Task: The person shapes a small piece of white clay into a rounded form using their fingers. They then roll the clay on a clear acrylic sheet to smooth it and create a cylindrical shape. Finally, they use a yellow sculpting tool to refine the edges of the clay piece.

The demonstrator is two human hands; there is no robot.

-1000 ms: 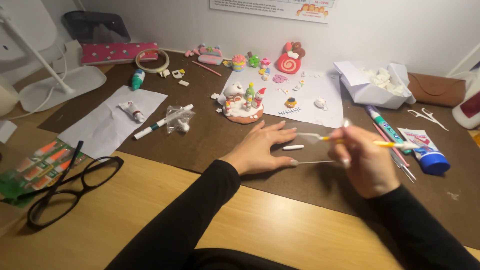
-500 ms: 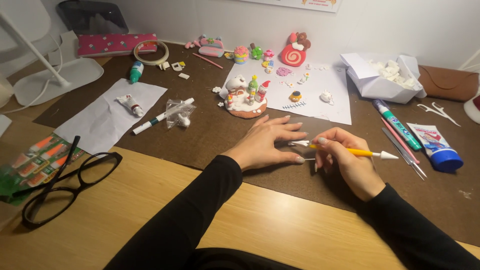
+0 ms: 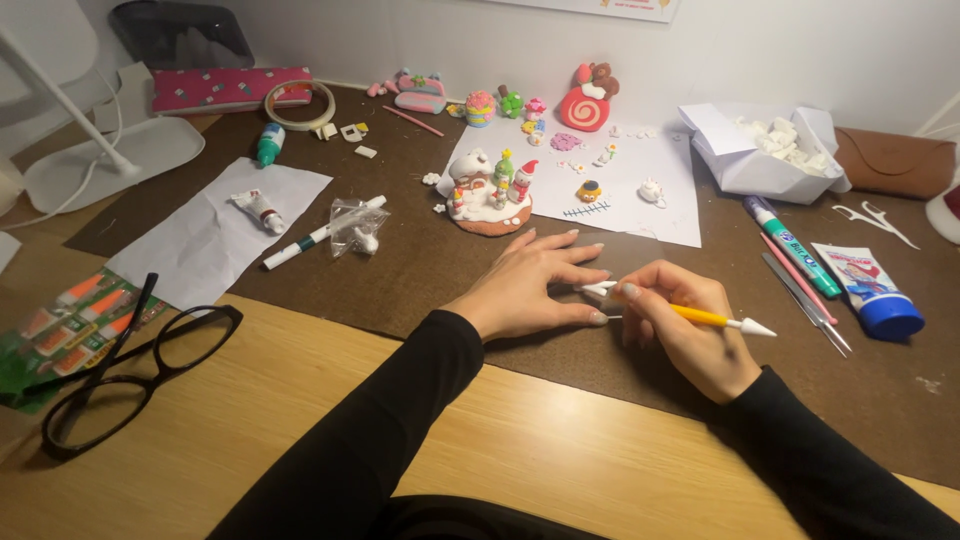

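One pair of glasses (image 3: 130,375), two hands (image 3: 530,290)

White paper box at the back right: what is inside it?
The white paper box is open at the top and holds a heap of small white lumps. Its folded front wall hides whatever lies deeper under them.

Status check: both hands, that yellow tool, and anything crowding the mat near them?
Left hand flat on brown mat. Right hand grips yellow tool, white tip at left fingertips. Clay house model just beyond, apart; nothing blocking.
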